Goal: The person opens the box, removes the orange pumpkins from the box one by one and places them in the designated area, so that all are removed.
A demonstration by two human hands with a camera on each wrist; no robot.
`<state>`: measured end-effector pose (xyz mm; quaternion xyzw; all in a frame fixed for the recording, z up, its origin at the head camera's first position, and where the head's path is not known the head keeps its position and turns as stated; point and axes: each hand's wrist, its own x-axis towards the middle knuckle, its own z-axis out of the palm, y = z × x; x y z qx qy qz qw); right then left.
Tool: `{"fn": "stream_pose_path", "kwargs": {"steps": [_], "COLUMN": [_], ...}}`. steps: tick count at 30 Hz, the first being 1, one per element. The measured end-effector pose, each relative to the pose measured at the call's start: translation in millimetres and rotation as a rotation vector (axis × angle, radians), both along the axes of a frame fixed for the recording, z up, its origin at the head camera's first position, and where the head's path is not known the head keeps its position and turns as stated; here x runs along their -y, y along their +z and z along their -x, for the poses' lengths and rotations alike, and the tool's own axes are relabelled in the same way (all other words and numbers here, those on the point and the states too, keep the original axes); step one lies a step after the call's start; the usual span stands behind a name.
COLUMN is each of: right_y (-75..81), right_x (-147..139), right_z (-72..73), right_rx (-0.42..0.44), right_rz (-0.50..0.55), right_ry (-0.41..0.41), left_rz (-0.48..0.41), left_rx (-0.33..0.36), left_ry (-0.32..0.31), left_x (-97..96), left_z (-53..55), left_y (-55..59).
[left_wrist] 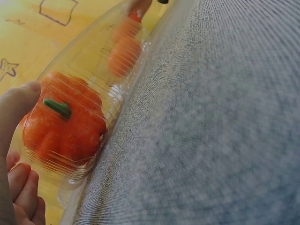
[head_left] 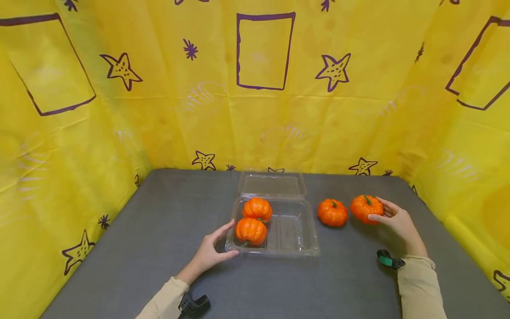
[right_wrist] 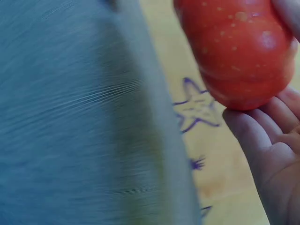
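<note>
My left hand [head_left: 210, 250] grips the left side of a clear plastic clamshell container [head_left: 279, 252], thumb at the near corner and fingers further back. Two small orange pumpkins lie in its left part: a rear pumpkin [head_left: 256, 209] and a front pumpkin [head_left: 250, 231]. In the left wrist view, a pumpkin [left_wrist: 65, 124] with a green stem shows through the clear wall. My right hand [head_left: 400, 223] holds another small pumpkin [head_left: 364, 209] between thumb and fingers; the right wrist view shows this pumpkin [right_wrist: 243, 51] apart from the tabletop. Left of it, one more pumpkin [head_left: 332, 212] sits on the table.
The container's hinged lid [head_left: 272, 184] lies folded back behind it. A dark grey table [head_left: 167, 212] carries everything. Yellow cloth [head_left: 263, 124] with purple drawings stands along the back and both sides. A black strap device [head_left: 390, 260] is on my right wrist.
</note>
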<state>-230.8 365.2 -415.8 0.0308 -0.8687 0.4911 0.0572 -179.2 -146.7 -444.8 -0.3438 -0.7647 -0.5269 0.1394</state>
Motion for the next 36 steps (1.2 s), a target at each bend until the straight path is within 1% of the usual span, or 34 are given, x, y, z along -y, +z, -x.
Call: {"fn": "stream_pose_path", "kwargs": {"steps": [3, 6, 11, 16, 20, 23, 28, 33, 36], "right_y": [-8.1, -13.8, -15.2, -17.9, -21.3, -22.7, -24.5, -25.9, -24.5], "right_x": [-1.5, -2.7, -3.8, -4.5, -4.6, -3.4, -2.4, -2.9, -3.2], "right_z": [2.1, 4.8, 4.9, 5.3, 5.0, 4.8, 5.2, 5.6, 6.2], "right_rx": [0.054, 0.07, 0.068, 0.095, 0.115, 0.124, 0.139, 0.155, 0.162], "right_rz": [-0.044, -0.064, -0.063, -0.059, -0.064, -0.048, -0.013, -0.006, 0.002], "right_ry": [-0.035, -0.035, -0.017, -0.003, -0.008, -0.013, 0.004, 0.01, 0.03], "left_rz": [0.005, 0.007, -0.006, -0.001, 0.003, 0.005, 0.006, 0.009, 0.009], "left_rx": [0.004, -0.001, -0.003, -0.001, 0.001, 0.001, 0.002, 0.016, 0.016], "left_ry": [-0.008, -0.016, -0.015, -0.012, -0.011, -0.011, -0.011, -0.011, -0.009], "left_x": [0.6, 2.0, 1.9, 2.0, 1.6, 1.2, 1.5, 1.9, 2.1], "left_z": [-0.1, -0.2, 0.2, 0.1, -0.7, -0.8, -1.2, -1.4, -1.2], "left_y": [0.2, 0.5, -0.2, 0.3, 0.4, 0.4, 0.4, 0.5, 0.4]}}
